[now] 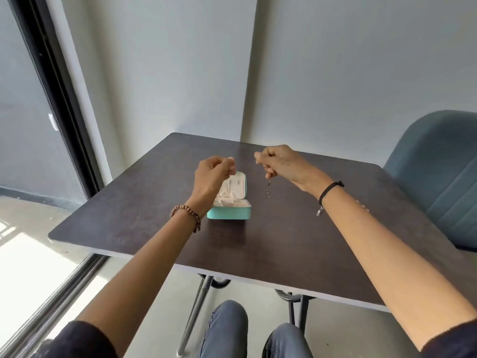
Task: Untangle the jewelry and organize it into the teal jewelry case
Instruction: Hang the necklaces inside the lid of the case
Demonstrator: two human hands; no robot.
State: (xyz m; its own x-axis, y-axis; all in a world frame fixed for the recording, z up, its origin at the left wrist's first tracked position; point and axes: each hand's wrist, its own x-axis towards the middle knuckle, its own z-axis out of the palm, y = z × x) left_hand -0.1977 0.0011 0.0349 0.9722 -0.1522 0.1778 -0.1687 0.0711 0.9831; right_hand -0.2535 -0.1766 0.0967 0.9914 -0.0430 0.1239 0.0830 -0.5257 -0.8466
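The teal jewelry case (229, 212) stands open on the dark table (284, 241), its pale lining and small compartments showing. My left hand (213, 174) is raised above the case's left side with fingers curled and thumb meeting fingertips; whether a fine chain is pinched there is too small to tell. Raised to the right of the case, my right hand (277, 161) grips a thin chain (268, 188) that dangles down from the fist, ending in a small pendant above the table.
A small pale piece of jewelry (362, 205) lies on the table near my right forearm. A blue chair (438, 171) stands at the right. A wall runs behind the table, a window at the left. My knees are under the front edge.
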